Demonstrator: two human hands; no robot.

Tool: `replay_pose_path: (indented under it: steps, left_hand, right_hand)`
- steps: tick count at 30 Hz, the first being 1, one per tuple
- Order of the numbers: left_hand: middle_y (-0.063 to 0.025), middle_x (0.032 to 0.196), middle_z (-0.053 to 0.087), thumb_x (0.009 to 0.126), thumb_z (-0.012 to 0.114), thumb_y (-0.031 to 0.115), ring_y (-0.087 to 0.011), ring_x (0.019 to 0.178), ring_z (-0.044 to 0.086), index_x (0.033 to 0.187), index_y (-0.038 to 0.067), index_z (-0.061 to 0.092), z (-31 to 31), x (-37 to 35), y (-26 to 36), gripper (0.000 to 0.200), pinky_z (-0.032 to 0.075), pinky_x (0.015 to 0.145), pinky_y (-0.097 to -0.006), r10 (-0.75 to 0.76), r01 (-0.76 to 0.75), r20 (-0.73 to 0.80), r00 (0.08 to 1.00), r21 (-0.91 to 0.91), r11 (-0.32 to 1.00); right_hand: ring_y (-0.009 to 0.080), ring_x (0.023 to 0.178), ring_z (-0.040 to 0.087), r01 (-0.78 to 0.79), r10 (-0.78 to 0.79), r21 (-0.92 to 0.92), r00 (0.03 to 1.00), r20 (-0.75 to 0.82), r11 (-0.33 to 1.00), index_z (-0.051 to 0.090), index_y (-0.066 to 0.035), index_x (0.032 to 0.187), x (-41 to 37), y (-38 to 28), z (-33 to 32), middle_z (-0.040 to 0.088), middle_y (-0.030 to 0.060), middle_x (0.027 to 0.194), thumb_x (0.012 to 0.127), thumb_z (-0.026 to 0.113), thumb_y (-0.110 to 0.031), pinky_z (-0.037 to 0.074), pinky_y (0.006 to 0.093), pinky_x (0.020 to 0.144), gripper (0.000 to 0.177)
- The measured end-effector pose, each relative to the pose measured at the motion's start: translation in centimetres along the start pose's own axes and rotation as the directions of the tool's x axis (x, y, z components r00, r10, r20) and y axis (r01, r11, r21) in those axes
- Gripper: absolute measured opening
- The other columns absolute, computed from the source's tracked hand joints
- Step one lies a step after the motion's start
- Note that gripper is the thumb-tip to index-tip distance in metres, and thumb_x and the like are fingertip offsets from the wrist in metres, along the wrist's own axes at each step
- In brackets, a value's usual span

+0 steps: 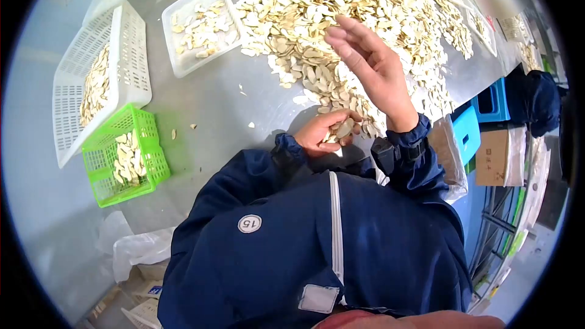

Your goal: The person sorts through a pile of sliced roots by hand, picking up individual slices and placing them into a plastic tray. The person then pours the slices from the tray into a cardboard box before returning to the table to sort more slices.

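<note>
A large heap of pale, flat, oval slices (317,6), which look dried, spreads over the grey metal table (225,106). At the heap's near edge, close to my body, my left hand (320,134) is curled around a small bunch of the slices (344,129). Some of them poke out between thumb and fingers. My right hand (378,67) is raised over the heap, its fingers stretched out and nothing visible in it. Both wrists are in dark blue sleeves.
Left of the heap stands a white tray (169,24) with some slices. Farther left are a white perforated basket (137,55) and a green basket (159,164), both holding slices. Blue stools (466,134) and a cardboard box (490,158) stand to the right. Another person (539,103) shows at the right edge.
</note>
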State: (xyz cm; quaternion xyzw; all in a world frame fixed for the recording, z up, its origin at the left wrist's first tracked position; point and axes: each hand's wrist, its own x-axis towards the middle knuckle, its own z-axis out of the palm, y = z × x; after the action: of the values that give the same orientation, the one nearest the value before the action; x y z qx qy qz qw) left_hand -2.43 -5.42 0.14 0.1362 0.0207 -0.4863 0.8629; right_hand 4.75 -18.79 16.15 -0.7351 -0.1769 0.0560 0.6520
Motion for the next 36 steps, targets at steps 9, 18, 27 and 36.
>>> replay_pose_path:
  steps: [9,18,27,36]
  left_hand:
    - [-0.0097,0.107,0.060,0.111,0.047,0.029,-0.0124,0.075,0.055,0.123,0.002,0.055,-0.6,0.1,0.1,0.030,0.036,0.035,-0.0166,0.011,-0.010,0.044,0.999,-0.031,0.999]
    - [-0.0132,0.111,0.057,0.112,0.044,0.029,-0.0151,0.077,0.054,0.123,0.004,0.055,0.0,-0.1,0.5,0.030,0.034,0.037,-0.0174,-0.019,0.021,0.023,1.000,-0.085,0.996]
    - [-0.0147,0.111,0.057,0.113,0.043,0.030,-0.0161,0.078,0.054,0.123,0.004,0.055,0.1,-0.3,0.4,0.030,0.035,0.037,-0.0180,0.006,-0.006,-0.004,1.000,-0.095,0.995]
    - [-0.0149,0.110,0.054,0.113,0.041,0.029,-0.0152,0.075,0.053,0.124,0.004,0.053,0.4,-0.2,0.4,0.030,0.037,0.036,-0.0180,-0.001,-0.002,-0.033,0.999,-0.091,0.996]
  right_hand:
    - [0.0072,0.083,0.061,-0.412,0.418,-0.247,0.908,-0.028,0.877,0.072,-0.002,0.111,-9.6,4.2,-6.8,0.069,0.0003,0.089,0.103,0.068,-0.019,0.052,0.0260,0.074,0.019]
    - [0.0201,0.081,0.072,-0.538,0.526,-0.387,0.837,-0.147,0.749,0.076,-0.007,0.108,-18.2,6.8,-6.8,0.076,0.0077,0.090,0.097,0.071,-0.023,0.056,0.0335,0.079,0.020]
    - [0.0307,0.085,0.070,-0.065,-0.071,-0.810,0.989,-0.130,0.583,0.077,-0.014,0.107,-13.3,7.4,-6.8,0.073,0.0065,0.095,0.091,0.074,-0.022,0.059,0.0412,0.076,0.018]
    - [0.0266,0.084,0.074,-0.414,0.259,-0.417,0.888,-0.379,0.809,0.074,-0.005,0.120,-13.5,8.6,-7.5,0.077,0.0144,0.099,0.100,0.062,-0.018,0.058,0.0348,0.077,0.026]
